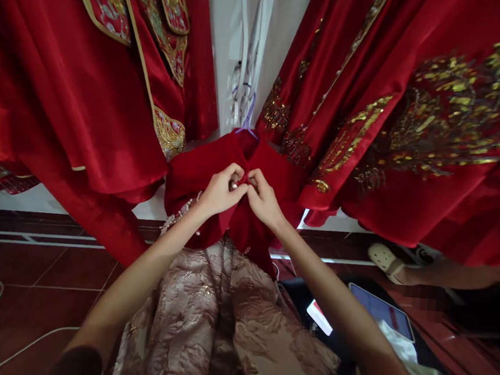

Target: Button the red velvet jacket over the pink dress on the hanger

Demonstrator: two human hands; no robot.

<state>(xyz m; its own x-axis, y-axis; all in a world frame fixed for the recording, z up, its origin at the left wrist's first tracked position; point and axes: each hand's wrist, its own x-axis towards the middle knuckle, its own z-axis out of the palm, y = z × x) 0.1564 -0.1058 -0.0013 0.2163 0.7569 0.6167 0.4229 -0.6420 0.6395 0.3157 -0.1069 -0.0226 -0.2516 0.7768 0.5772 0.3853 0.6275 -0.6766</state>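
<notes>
A short, matte-red fabric jacket (190, 173) hangs at the centre of the frame on a thin purple hanger (248, 117). The left hand (224, 190) and right hand (264, 200) meet below its collar, thumbs and fingertips pinching the front edges. The cloth looks light, soft and not slippery; the front edges seem the best hold, away from the pale beaded trim (181, 215) at its lower left, which is probably fragile.
</notes>
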